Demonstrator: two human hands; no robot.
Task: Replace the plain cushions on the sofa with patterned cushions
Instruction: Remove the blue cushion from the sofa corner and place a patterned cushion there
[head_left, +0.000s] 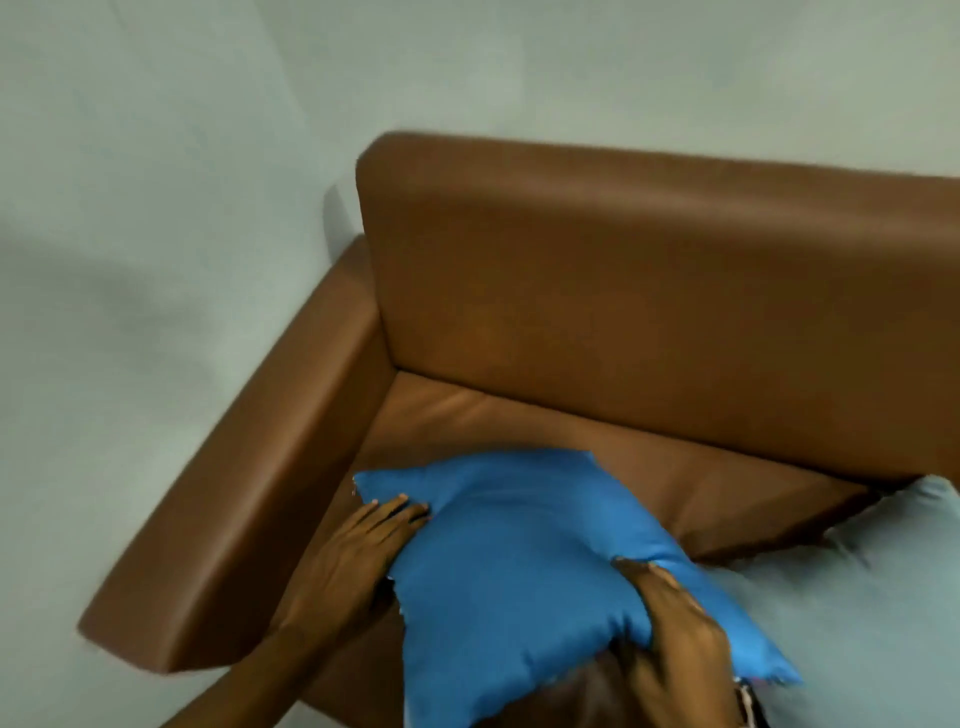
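Observation:
A plain blue cushion (514, 561) lies over the seat of the brown leather sofa (649, 291), near its left end. My left hand (353, 561) presses flat against the cushion's left edge, fingers on top. My right hand (670, 629) grips the cushion's lower right part, fingers dug into the fabric. A sliver of patterned fabric shows at the cushion's lower right corner (748, 686). A plain pale grey cushion (857, 597) lies to the right on the seat, partly under the blue one.
The sofa's left armrest (244, 499) runs along a pale grey-green wall (156, 208). The backrest stands against the same wall. Bare seat leather shows behind the blue cushion (597, 431).

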